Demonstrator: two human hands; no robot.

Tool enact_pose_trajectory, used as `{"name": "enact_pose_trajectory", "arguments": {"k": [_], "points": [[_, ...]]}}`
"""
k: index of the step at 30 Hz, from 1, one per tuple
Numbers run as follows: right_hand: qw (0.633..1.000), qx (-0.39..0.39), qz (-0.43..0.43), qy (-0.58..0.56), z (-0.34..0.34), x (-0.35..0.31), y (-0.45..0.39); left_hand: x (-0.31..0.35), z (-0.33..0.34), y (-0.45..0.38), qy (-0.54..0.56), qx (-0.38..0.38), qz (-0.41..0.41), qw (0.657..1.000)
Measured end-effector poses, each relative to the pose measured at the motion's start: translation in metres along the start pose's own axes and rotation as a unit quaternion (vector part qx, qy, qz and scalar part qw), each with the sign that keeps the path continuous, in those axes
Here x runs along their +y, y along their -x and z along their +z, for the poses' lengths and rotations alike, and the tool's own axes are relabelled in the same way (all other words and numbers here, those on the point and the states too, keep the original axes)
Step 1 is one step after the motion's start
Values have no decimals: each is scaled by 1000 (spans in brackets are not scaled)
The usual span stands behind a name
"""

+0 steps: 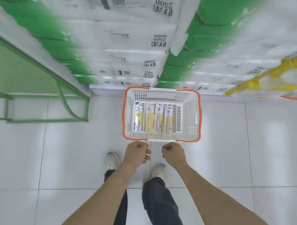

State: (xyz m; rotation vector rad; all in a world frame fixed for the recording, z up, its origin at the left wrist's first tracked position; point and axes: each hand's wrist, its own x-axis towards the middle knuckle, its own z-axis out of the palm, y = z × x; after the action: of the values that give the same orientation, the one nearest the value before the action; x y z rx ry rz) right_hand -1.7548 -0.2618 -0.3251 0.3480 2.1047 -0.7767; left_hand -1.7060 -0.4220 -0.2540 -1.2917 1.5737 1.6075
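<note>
Looks like the moment of taking hold of the basket point(190, 116), standing on the white floor point(58, 155) at 12 o'clock, hard against stacked tissue packs point(129, 34). Left hand point(137, 153) and right hand point(174, 152) both curled into loose fists at its 6 o'clock edge, holding nothing visible, possibly brushing the rim. Next: hook fingers under the near handle and lift level. White slotted walls, orange trim, four toothbrush packs point(155, 119) lying flat toward 9 o'clock.

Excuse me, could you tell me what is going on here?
A person stands in a shop aisle facing stacked paper packs. The left hand and right hand curl at the near rim of a white basket, apparently holding it. Four packaged toothbrushes lie side by side inside.
</note>
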Motion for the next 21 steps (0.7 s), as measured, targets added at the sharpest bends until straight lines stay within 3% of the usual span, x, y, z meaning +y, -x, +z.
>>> {"name": "enact_pose_trajectory", "arguments": {"k": [10, 21], "points": [[992, -69, -98, -48, 23, -109, 253, -28, -129, 219, 114, 55, 28, 991], [968, -179, -171, -29, 205, -245, 417, -119, -367, 315, 242, 102, 90, 961]]}}
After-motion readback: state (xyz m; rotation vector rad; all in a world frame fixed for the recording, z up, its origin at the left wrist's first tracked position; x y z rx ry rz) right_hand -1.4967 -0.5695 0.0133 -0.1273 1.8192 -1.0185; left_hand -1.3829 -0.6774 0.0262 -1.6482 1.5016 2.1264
